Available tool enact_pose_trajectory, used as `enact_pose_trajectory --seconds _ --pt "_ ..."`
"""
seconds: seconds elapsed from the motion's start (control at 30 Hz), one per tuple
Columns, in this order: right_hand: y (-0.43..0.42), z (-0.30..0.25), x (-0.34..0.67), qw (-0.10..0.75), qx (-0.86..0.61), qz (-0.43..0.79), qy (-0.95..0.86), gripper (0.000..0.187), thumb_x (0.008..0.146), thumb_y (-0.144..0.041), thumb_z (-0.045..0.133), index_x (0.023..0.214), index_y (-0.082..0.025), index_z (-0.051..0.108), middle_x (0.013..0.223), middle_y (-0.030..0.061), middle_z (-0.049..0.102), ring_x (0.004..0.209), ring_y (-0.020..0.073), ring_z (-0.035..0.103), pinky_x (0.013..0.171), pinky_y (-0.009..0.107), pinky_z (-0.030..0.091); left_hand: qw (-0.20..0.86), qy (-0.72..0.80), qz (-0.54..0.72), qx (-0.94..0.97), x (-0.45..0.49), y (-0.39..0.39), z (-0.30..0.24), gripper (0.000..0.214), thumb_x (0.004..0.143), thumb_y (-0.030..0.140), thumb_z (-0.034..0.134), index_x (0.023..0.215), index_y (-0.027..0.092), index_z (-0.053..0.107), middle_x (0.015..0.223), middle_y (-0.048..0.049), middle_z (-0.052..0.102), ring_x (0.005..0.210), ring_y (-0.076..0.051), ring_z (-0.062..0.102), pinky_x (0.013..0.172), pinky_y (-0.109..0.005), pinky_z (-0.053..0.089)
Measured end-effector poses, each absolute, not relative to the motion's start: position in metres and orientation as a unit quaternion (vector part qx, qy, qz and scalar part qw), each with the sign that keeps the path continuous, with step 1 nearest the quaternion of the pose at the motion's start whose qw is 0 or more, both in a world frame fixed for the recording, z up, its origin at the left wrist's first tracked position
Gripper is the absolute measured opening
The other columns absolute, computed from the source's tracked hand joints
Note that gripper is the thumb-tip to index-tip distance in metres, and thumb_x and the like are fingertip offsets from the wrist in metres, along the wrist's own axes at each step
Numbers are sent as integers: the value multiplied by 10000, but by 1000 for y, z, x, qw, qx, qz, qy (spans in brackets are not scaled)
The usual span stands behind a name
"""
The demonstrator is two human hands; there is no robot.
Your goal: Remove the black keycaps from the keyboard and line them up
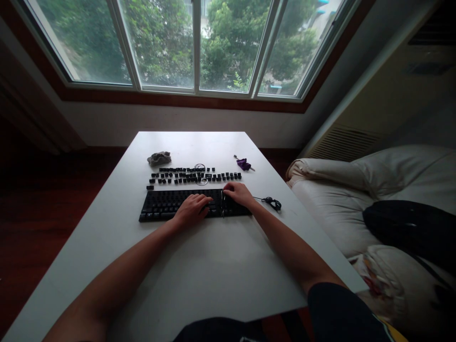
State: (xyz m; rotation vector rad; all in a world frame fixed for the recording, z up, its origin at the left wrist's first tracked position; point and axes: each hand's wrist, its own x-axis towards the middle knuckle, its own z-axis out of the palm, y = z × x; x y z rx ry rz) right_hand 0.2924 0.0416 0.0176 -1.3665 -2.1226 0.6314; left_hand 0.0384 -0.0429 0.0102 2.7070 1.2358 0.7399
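A black keyboard (162,203) lies across the white table in front of me. My left hand (192,209) rests palm down on its middle, fingers stretched over the keys. My right hand (237,192) is over the keyboard's right part, with thumb and fingertips pinched together. Whatever they hold is too small and dark to make out. Thin light streaks run down the keyboard just beside those fingertips. Behind the keyboard, loose black keycaps (150,187) are laid out in rows. Thin wire loops (201,181) lie among them.
A crumpled grey cloth (159,158) sits at the back left of the table (210,266). Towards the back right lies a purple cloth (244,164) with a thin stick through it. A coiled black cable (272,203) rests right of the keyboard. Beyond the table's right edge stands a pale sofa (320,190).
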Motion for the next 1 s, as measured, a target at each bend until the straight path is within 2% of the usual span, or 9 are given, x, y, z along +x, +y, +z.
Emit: enact_pose_trajectory --seconds 0.33,0.5,0.73,1.0 --pt "44 17 298 332 -498 363 -714 230 834 -354 628 987 -201 707 768 -3 686 634 136 570 594 241 425 26 375 223 899 38 -44 11 348 930 266 555 1277 257 582 1123 -69 647 1000 -232 571 908 -402 430" --pt "46 15 300 283 -492 287 -772 184 844 -276 630 975 -218 746 791 4 698 694 152 598 657 256 440 32 380 227 896 38 -44 12 348 930 259 547 1275 250 584 1127 -71 645 1011 -233 570 919 -405 431" --pt "41 20 301 266 -441 209 -832 227 889 -154 579 1005 -224 760 983 48 715 879 184 635 832 307 478 40 386 234 892 38 -44 11 343 920 245 552 1260 244 589 1125 -72 649 1016 -235 574 928 -407 431" --pt "36 23 305 251 -430 243 -833 300 828 -155 635 1111 -219 708 906 19 702 807 164 637 761 281 489 42 391 238 888 38 -44 10 340 912 244 558 1249 258 603 1110 -72 649 1001 -234 576 913 -403 435"
